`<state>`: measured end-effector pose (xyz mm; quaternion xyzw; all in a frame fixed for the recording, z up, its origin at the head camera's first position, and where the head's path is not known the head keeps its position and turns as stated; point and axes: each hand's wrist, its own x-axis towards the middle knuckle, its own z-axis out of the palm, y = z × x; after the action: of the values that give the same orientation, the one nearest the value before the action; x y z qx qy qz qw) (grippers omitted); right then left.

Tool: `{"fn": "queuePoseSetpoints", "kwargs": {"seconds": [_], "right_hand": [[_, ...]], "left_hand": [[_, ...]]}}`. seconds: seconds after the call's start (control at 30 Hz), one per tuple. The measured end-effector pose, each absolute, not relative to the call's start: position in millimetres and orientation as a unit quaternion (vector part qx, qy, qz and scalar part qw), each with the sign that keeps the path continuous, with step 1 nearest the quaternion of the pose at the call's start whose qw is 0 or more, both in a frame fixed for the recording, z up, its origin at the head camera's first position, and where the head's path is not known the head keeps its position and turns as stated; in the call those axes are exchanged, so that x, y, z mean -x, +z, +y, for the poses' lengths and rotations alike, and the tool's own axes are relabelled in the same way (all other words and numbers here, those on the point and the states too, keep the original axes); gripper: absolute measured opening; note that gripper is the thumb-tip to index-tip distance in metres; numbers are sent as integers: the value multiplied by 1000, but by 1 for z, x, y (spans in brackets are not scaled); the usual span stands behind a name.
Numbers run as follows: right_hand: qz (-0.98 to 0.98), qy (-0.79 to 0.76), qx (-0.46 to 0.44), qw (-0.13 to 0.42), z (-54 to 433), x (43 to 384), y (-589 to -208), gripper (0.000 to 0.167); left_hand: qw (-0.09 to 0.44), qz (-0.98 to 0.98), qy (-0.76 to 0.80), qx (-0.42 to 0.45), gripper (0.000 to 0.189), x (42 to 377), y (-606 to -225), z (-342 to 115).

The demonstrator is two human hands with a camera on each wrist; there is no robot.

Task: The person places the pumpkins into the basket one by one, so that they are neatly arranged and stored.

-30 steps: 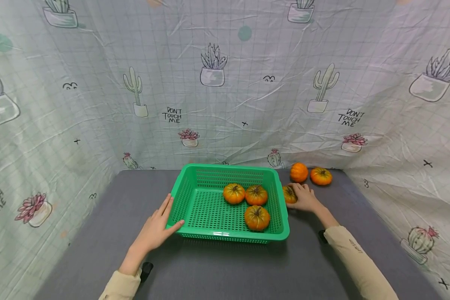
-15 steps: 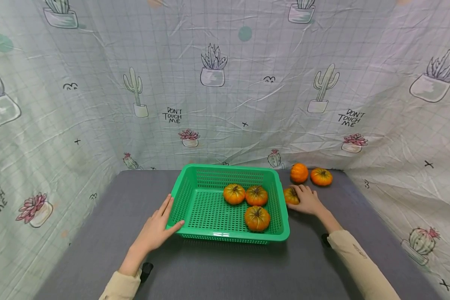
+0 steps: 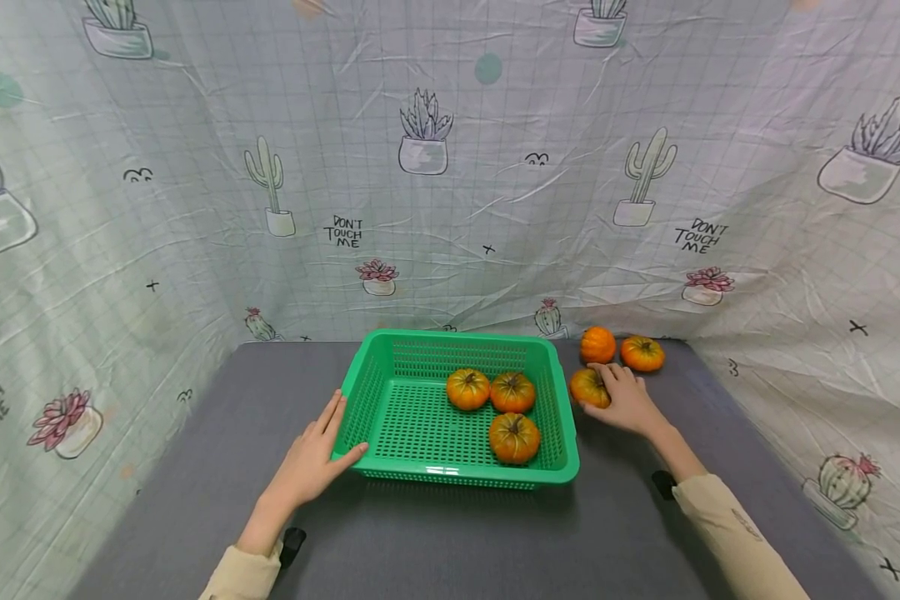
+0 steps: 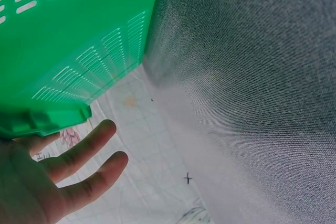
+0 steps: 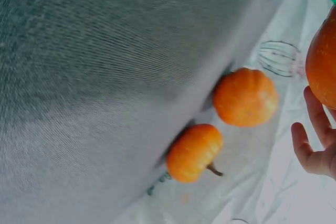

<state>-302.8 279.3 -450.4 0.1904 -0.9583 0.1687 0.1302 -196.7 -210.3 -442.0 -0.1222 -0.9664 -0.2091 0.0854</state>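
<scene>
In the head view a green plastic basket stands on the grey table with three small orange pumpkins inside: one at the back middle, one beside it, one nearer the front. My left hand lies along the basket's left rim, fingers extended and thumb at the front left corner. Right of the basket, my right hand grips another pumpkin, its fingers and thumb around it. The right wrist view shows only part of that pumpkin and a few fingers.
Two more pumpkins sit at the table's back right: a round orange one and a flatter one with a stem. A cactus-printed cloth hangs behind and along both sides of the grey table.
My right hand and the pumpkin in it have shifted slightly right, away from the basket's side. The left hand and the basket stay put.
</scene>
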Motion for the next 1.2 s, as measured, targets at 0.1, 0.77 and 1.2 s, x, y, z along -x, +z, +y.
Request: {"fn": "queuePoseSetpoints", "kwargs": {"seconds": [0.1,0.77,1.2], "right_hand": [[-954,172,-199,146,277,297,-441,65],[-922,164,-288,202,244,269,-393,62],[-895,126,-381,195,211,262,-375,60]], "left_hand": [[88,-966,-210,123,82,196,-442,-211],[95,-966,-205,127,82,196,-443,-212],[89,-967,-206,123,82,198,-443,-211]]}}
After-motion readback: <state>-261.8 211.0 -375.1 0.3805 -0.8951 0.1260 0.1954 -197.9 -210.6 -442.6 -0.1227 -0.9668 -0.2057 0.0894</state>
